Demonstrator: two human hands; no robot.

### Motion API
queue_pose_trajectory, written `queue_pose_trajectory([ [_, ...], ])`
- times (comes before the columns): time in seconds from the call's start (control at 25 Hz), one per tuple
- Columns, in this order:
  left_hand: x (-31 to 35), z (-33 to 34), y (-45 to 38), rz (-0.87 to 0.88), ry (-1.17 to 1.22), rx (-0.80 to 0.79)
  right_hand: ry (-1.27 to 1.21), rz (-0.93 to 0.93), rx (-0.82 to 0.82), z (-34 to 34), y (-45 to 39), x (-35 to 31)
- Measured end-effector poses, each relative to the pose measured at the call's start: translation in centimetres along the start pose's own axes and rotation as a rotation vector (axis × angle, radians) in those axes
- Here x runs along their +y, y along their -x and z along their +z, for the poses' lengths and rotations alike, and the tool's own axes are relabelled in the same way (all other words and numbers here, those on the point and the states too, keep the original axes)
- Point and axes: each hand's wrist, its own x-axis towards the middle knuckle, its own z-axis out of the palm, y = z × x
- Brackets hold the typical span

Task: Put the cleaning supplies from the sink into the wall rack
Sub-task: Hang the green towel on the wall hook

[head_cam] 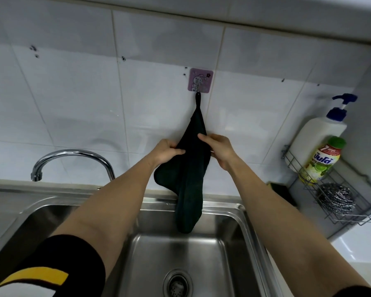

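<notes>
- A dark green, soft fabric hand towel [189, 168] is being hung by its loop from a small metal hook on a purple square adhesive plate with a cartoon rabbit [201, 80], which is stuck to the white tiled wall [73, 99]; from there the towel's lower end is drooping over the rim of the stainless steel sink [229, 243], so any drips are being caught in the basin.
- The towel's left edge is being pinched by the left hand [166, 152], thumb in front and fingers curled behind the fabric.
- The right edge is being touched by the right hand [220, 150], with the fingers reaching across the cloth; whether they are closing round it cannot be told. The two-sided hold is judged to be for drawing the cloth flat so it dries.
- A wire wall rack [349, 215] is being seen at the right, well apart from the hands. A white pump bottle with a blue head [317, 133], a clear dish-soap bottle with a green cap and lime label [321, 161] and a steel-wool scourer [335, 199] are being held upright or nested inside it, within reach of the basin.
- Just left of the rack, a dark sponge with a yellow-green edge [282, 189] is lying on the counter ledge, outside the rack.
- No supplies are being seen in the visible basin, only the drain strainer [177, 284], so the task is judged nearly done.
- A curved chrome tap [73, 157] is standing at the left.
</notes>
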Motion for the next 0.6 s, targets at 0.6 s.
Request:
queue_pose_trajectory([
  [0.6, -2.0, -3.6, 6.1, -0.058, -0.078, 0.016, 0.317, 0.168, -0.116, -5.1, 5.8, 5.6],
])
